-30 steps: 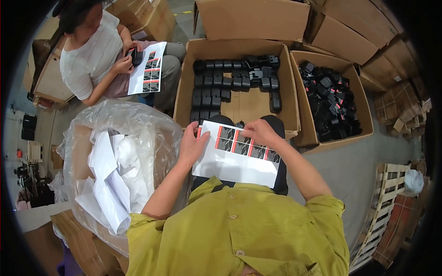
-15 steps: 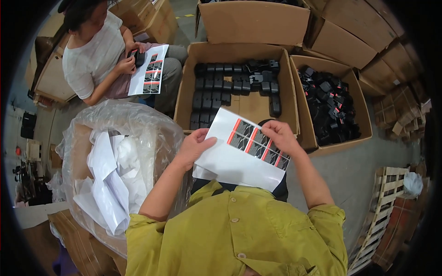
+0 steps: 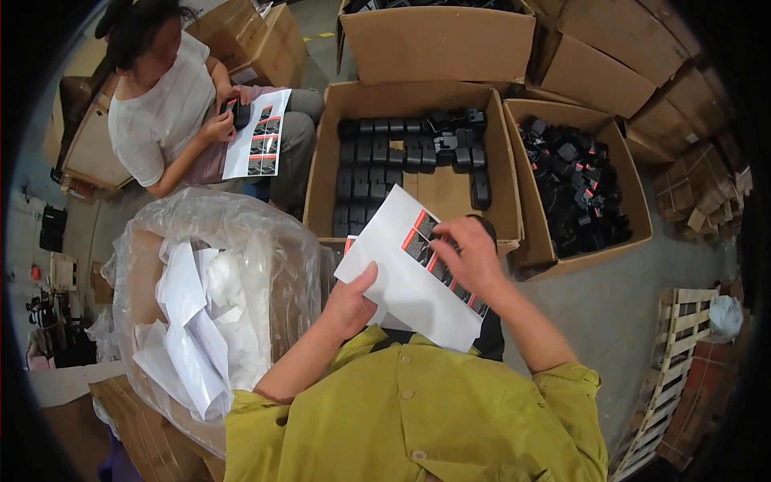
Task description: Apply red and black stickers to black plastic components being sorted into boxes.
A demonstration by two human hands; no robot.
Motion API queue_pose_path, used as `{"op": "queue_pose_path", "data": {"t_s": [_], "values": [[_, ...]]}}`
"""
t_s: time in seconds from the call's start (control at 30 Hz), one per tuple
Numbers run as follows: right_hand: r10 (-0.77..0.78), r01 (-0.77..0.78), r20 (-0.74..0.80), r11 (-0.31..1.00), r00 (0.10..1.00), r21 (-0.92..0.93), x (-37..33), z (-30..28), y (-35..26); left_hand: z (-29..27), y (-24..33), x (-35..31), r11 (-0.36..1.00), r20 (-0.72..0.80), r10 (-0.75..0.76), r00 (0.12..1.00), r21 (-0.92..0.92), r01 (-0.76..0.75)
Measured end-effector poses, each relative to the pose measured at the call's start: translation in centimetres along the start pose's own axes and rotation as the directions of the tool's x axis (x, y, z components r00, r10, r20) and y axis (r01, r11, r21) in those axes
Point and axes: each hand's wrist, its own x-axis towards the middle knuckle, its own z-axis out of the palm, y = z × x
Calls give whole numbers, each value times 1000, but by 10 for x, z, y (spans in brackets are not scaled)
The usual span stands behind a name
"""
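Note:
My left hand [image 3: 351, 312] is closed on the lower left edge of a white sticker sheet [image 3: 405, 297], its thumb flat on top. The sheet tilts in front of my yellow-green shirt and carries a band of black-and-red stickers [image 3: 417, 243] along its upper right side. Over that band, my right hand [image 3: 470, 255] has its thumb and forefinger bent together at one sticker. Whether a sticker edge is between them is too small to see. Beyond the sheet stands a cardboard box [image 3: 434, 191] with rows of black plastic parts [image 3: 371, 149] in it.
To the right, another box [image 3: 590, 253] holds jumbled black parts with red marks. A plastic-lined box [image 3: 293, 281] of crumpled white paper [image 3: 189, 297] is at left. A seated co-worker [image 3: 161, 104] holds a black part and a sticker sheet [image 3: 265, 132]. A wooden pallet [image 3: 671, 361] leans at right.
My right hand has shifted left from the sheet's right side to the upper stickers. My left hand has slid lower, and the sheet has turned to a steeper slant.

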Motion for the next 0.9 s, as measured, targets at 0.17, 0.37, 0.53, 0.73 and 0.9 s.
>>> {"op": "queue_pose_path", "data": {"t_s": [0.17, 0.37, 0.53, 0.73, 0.9], "values": [[128, -197, 217, 921, 968, 335, 0, 5, -27, 2, -2, -2, 999, 48, -51, 998, -9, 51], [234, -420, 360, 658, 903, 625, 3, 4, -19, -2, -6, -3, 998, 53, -24, 998, 56, 21], [263, -424, 348, 714, 900, 557, 5, 3, -21, 1, -5, -6, 995, 117, -10, 993, 99, -1], [213, -378, 348, 765, 913, 522, 6, -2, -28, 2, -8, -8, 994, 124, 53, 991, 85, -63], [214, -373, 345, 779, 914, 504, 8, -2, -30, 0, -5, -10, 997, 139, 23, 990, 66, -32]]}}
